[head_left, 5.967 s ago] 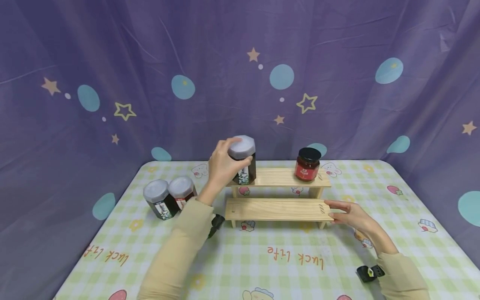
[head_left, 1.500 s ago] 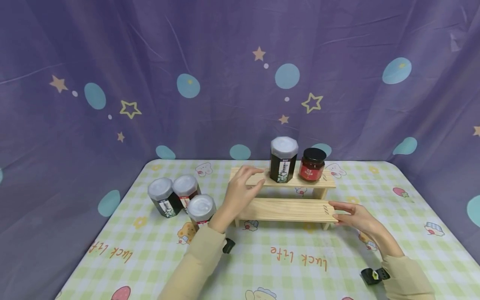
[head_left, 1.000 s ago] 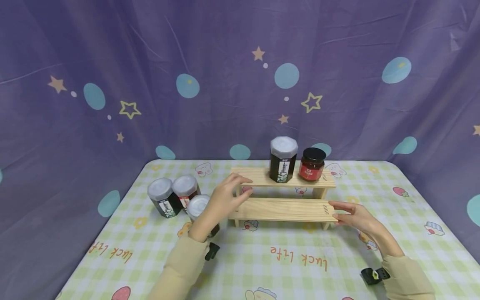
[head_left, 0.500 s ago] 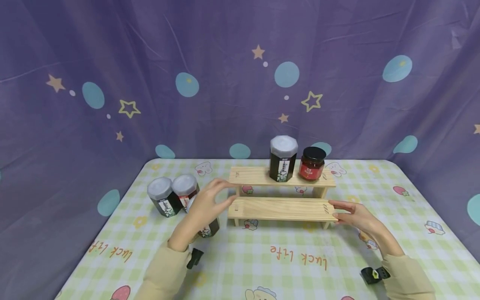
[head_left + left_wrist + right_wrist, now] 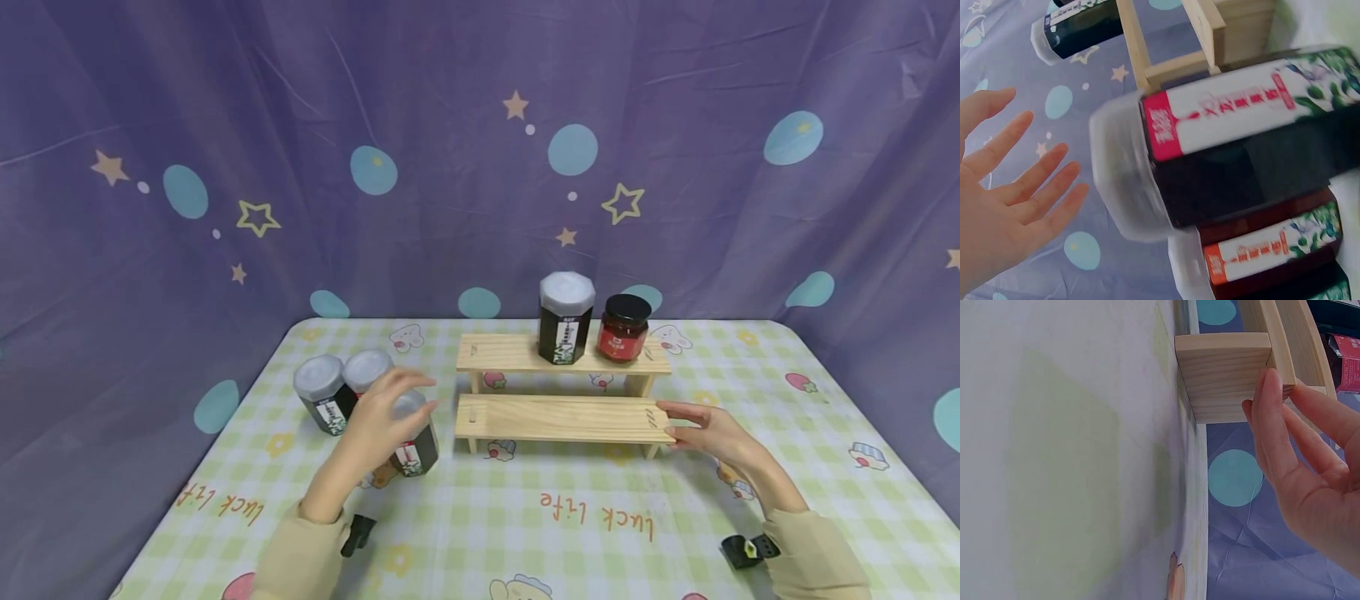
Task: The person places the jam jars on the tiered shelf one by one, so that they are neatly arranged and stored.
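My left hand (image 5: 375, 425) hovers with parted fingers over a dark jar (image 5: 417, 457) with a frosted white cap and pink label. In the left wrist view, spread fingers (image 5: 1054, 212) lie apart from the cap (image 5: 1119, 169), holding nothing. My right hand (image 5: 705, 433) pinches the right end of the lower step of a two-tier wooden shelf (image 5: 562, 417), thumb and fingers at the board's edge in the right wrist view. On the upper step, a tall white-capped dark jar (image 5: 566, 325) stands beside a shorter black-lidded jar (image 5: 622, 329) with a red label.
Two more white-capped jars, one dark (image 5: 322, 387) and one with a red label (image 5: 366, 367), stand together at the left; my left hand partly covers the red-labelled one. A checked cloth (image 5: 570, 542) covers the table, with a purple curtain (image 5: 450, 233) behind.
The tall dark jar, gripped earlier at the upper step's left end, now stands released beside the red-labelled jar. My left hand has moved left and nearer to the front jar. The right hand stays put.
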Demonstrator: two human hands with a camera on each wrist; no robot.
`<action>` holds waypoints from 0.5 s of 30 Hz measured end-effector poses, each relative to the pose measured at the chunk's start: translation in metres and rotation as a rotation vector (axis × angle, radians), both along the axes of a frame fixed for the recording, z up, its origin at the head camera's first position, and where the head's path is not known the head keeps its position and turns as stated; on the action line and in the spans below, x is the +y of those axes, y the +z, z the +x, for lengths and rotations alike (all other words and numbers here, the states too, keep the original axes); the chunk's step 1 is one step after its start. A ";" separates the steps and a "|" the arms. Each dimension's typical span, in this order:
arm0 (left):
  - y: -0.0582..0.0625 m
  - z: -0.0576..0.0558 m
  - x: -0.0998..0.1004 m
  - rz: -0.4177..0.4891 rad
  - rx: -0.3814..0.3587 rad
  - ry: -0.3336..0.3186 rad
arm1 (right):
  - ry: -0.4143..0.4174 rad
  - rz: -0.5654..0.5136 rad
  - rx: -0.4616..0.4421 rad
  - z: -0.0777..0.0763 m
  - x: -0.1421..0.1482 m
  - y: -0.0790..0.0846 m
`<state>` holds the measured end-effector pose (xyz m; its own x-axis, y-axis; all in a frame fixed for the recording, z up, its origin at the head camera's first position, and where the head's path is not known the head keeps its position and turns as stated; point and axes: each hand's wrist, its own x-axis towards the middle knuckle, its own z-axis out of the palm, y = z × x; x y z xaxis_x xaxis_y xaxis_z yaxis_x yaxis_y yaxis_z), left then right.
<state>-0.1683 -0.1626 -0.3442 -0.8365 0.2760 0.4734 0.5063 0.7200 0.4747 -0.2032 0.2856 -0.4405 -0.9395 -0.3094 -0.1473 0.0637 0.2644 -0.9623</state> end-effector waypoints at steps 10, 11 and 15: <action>-0.007 0.004 -0.015 -0.021 -0.048 0.036 | 0.004 0.010 0.000 0.000 0.000 0.001; -0.007 0.004 -0.017 -0.023 -0.055 0.037 | 0.002 0.011 0.001 0.000 0.000 0.001; -0.012 0.005 -0.021 -0.045 -0.098 0.039 | 0.001 0.006 0.002 0.001 0.000 0.001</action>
<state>-0.1634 -0.1836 -0.3563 -0.8886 0.2618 0.3766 0.4304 0.7596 0.4876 -0.2027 0.2851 -0.4396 -0.9394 -0.3096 -0.1475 0.0617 0.2704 -0.9608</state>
